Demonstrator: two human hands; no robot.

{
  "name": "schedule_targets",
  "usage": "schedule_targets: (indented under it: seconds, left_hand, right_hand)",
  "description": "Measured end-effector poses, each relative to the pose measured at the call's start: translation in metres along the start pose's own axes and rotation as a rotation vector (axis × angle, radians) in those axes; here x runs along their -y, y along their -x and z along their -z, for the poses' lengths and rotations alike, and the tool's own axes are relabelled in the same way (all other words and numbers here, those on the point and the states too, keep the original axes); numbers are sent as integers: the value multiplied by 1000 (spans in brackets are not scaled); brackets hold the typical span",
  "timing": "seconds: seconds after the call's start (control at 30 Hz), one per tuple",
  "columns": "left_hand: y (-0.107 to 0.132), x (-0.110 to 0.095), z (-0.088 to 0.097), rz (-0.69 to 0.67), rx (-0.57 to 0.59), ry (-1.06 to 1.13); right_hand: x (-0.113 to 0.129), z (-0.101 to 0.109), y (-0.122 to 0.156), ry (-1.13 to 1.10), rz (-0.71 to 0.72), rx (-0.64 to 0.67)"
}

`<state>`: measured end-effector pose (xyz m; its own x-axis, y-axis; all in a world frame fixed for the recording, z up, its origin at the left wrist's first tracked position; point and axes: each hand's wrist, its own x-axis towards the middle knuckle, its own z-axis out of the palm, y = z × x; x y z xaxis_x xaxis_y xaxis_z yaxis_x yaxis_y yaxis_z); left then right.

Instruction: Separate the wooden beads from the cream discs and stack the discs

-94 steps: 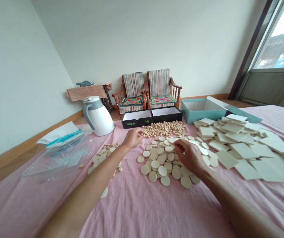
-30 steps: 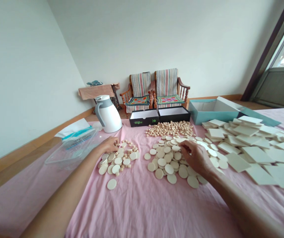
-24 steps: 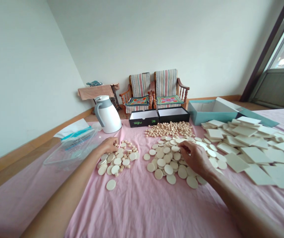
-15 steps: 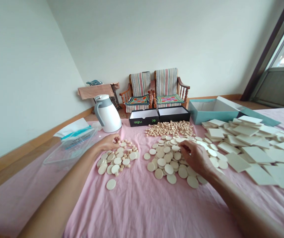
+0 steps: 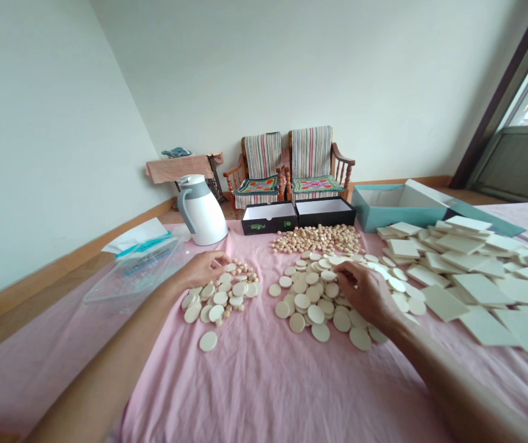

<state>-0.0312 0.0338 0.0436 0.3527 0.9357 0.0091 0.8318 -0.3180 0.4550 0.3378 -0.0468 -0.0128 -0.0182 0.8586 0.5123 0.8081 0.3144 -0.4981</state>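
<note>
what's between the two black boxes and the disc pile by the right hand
In the head view, a heap of small tan pieces lies there, between the black boxes and the disc pile.

One bare left hand [image 5: 205, 269] and one bare right hand [image 5: 368, 292] are in view. The pale cream round discs [image 5: 316, 314] form two heaps, overlapped beyond a sure count, and a single disc lies alone in front of the left heap. Small rounded tan pieces [image 5: 317, 240] make one large heap, with more among the left heap's discs, too many to count. The flat pale square tiles [image 5: 482, 290] form one uncountable heap. There are two open black boxes with white insides [image 5: 268, 226], one open teal box [image 5: 397, 219], one white-and-grey jug [image 5: 207, 215] and two brown wooden armchairs [image 5: 349, 165].
</note>
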Motion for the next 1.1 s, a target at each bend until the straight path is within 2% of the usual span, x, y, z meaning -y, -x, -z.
schedule_targets:
  seconds: [0.1,0.23,0.43,0.63,0.8,0.93,1.03,1.1]
  left_hand:
    - [6,22,1,91,-30,-174]
    - [12,43,-10,117,18,-377]
    - [15,46,-27,146,-94,-459]
    - [17,32,-33,228,-145,-440]
    - [12,11,-40,261,-150,-316]
    - [8,-15,-51,147,-249,-213]
    - [9,-35,-56,4,-235,-105]
    - [12,-40,-52,-51,-223,-52]
  right_hand:
    - [-1,0,0,16,14,4]
    - [-1,-1,0,24,24,-3]
    - [-2,-2,0,21,22,-9]
    - [-3,-3,0,26,27,-12]
    - [-1,-2,0,30,28,-6]
    - [-1,-1,0,39,29,0]
    - [-3,-2,1,34,17,11]
    - [-5,-3,1,33,12,12]
